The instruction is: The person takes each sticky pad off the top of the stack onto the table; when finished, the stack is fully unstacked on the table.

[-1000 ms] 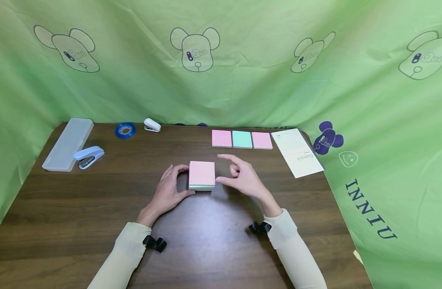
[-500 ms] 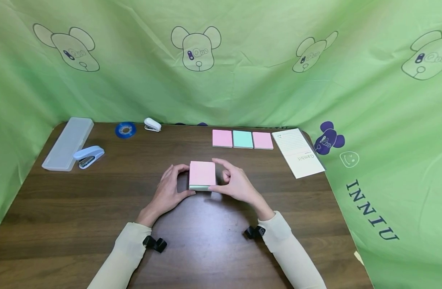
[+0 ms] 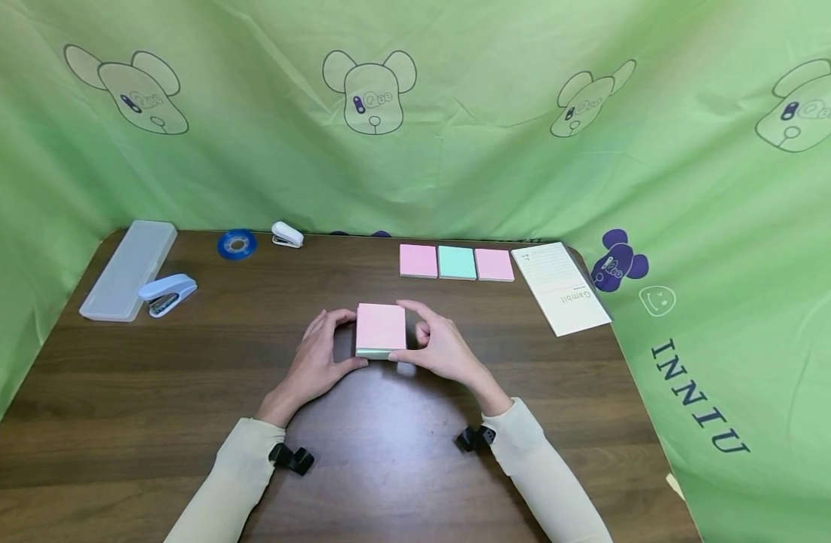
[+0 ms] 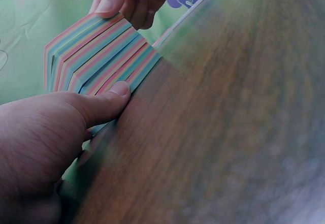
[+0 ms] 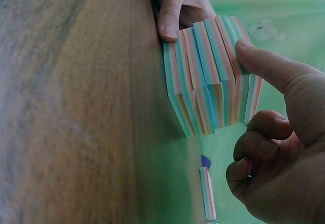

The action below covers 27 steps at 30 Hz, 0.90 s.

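On the note stack [image 3: 380,327], now the right hand [image 3: 446,350] too.

One brown wood-grain worktop [image 3: 388,467] is carrying one pink-topped, stripe-edged paper stack [image 3: 381,326], two pink square pads [image 3: 418,261], one mint-green square pad [image 3: 457,262], one white rectangular notepad [image 3: 561,290], two plastic staplers [image 3: 166,286] (pale blue, white), one blue tape roll [image 3: 237,255], one translucent flat box [image 3: 128,271].

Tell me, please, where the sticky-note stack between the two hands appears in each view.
Head: the sticky-note stack is below and slightly left of centre, between the left hand and right hand.
Left wrist: sticky-note stack upper left, striped sides showing.
Right wrist: sticky-note stack above and right of centre.
Shared landmark: the brown wooden table.
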Each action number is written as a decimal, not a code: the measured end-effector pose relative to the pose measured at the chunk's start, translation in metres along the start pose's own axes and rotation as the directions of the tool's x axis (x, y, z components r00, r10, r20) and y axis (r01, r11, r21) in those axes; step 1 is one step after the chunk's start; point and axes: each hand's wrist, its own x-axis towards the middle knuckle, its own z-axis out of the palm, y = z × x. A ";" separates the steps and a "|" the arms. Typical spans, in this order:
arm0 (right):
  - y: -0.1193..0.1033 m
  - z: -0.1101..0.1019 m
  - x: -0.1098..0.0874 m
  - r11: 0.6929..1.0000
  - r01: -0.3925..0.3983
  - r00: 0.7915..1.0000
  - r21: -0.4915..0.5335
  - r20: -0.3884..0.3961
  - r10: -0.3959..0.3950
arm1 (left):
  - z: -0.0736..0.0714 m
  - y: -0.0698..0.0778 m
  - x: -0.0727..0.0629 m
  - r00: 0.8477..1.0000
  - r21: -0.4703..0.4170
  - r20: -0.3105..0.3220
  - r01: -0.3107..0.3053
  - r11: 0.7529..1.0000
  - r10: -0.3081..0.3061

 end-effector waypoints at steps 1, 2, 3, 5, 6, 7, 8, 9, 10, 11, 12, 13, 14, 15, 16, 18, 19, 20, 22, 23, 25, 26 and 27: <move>0.000 -0.001 0.000 1.000 0.003 1.000 0.000 0.005 -0.003 | 0.000 0.000 0.000 1.000 0.001 -0.002 -0.001 1.000 0.001; 0.001 -0.002 0.000 1.000 0.006 1.000 -0.002 0.010 -0.006 | 0.000 0.000 0.000 1.000 0.001 -0.002 0.001 1.000 -0.001; 0.001 -0.003 0.000 1.000 0.008 1.000 -0.005 0.013 -0.008 | 0.000 0.000 -0.001 1.000 0.001 -0.001 0.004 1.000 -0.004; 0.002 -0.006 -0.001 1.000 0.010 1.000 -0.012 0.020 -0.009 | 0.000 -0.001 -0.001 1.000 0.001 -0.001 0.003 1.000 -0.003; 0.002 -0.008 -0.001 1.000 0.010 1.000 -0.016 0.024 -0.010 | 0.001 -0.001 -0.001 1.000 0.002 -0.001 0.002 1.000 -0.002; 0.003 -0.009 -0.002 1.000 0.011 1.000 -0.022 0.027 -0.011 | 0.001 -0.001 -0.001 1.000 0.001 0.000 0.002 1.000 -0.002; 0.003 -0.011 -0.002 0.999 0.012 0.999 -0.030 0.031 -0.011 | 0.001 -0.001 -0.001 1.000 0.002 0.002 0.003 1.000 -0.003; 0.004 -0.012 -0.002 0.999 0.012 0.999 -0.037 0.035 -0.010 | 0.001 0.000 -0.001 1.000 0.002 0.001 0.002 1.000 -0.002; 0.004 -0.013 -0.003 0.999 0.012 0.999 -0.042 0.039 -0.010 | 0.001 -0.001 -0.001 1.000 0.002 -0.001 0.000 1.000 0.000; 0.004 -0.013 -0.003 0.999 0.012 0.999 -0.047 0.044 -0.010 | 0.001 -0.001 0.000 1.000 0.003 -0.002 -0.001 1.000 0.001; 0.004 -0.014 -0.002 0.999 0.014 0.999 -0.051 0.046 -0.012 | 0.001 -0.001 0.000 1.000 0.006 -0.003 -0.003 1.000 0.003; 0.004 -0.014 -0.002 0.998 0.015 0.999 -0.056 0.047 -0.012 | 0.001 -0.001 0.000 1.000 0.006 -0.005 -0.007 1.000 0.008; 0.004 -0.015 -0.002 0.998 0.014 0.999 -0.060 0.048 -0.011 | 0.001 -0.001 0.000 1.000 0.006 -0.006 -0.012 1.000 0.012; 0.004 -0.015 -0.002 0.998 0.013 0.999 -0.063 0.048 -0.010 | 0.001 -0.001 0.001 1.000 0.005 -0.009 -0.016 1.000 0.016; 0.004 -0.015 -0.002 0.998 0.014 0.999 -0.065 0.048 -0.010 | 0.001 -0.001 0.001 1.000 0.004 -0.010 -0.019 1.000 0.019; 0.004 -0.015 -0.001 0.997 0.013 0.999 -0.072 0.050 -0.010 | 0.001 -0.002 0.001 0.999 0.001 -0.015 -0.028 1.000 0.028; 0.004 -0.015 -0.001 0.997 0.012 0.999 -0.076 0.050 -0.008 | 0.000 -0.001 0.000 0.999 -0.002 -0.017 -0.033 0.999 0.033; 0.004 -0.015 -0.001 0.997 0.011 0.999 -0.079 0.051 -0.007 | 0.000 -0.001 0.000 0.999 -0.002 -0.018 -0.036 0.999 0.036; 0.004 -0.014 -0.001 0.996 0.013 0.999 -0.085 0.052 -0.008 | 0.000 -0.001 0.000 0.999 -0.001 -0.022 -0.045 0.999 0.045; 0.004 -0.014 -0.001 0.996 0.013 0.999 -0.089 0.052 -0.008 | 0.000 -0.002 0.000 0.998 0.001 -0.024 -0.051 0.999 0.051; 0.004 -0.014 -0.001 0.995 0.017 0.999 -0.097 0.049 -0.012 | 0.000 -0.002 0.000 0.998 0.003 -0.024 -0.062 0.998 0.062; 0.004 -0.013 -0.001 0.995 0.019 0.999 -0.099 0.047 -0.014 | 0.000 -0.002 0.000 0.998 0.004 -0.022 -0.065 0.998 0.066; 0.005 -0.013 -0.001 0.994 0.021 0.999 -0.103 0.046 -0.017 | 0.000 -0.002 0.000 0.998 0.003 -0.021 -0.067 0.998 0.067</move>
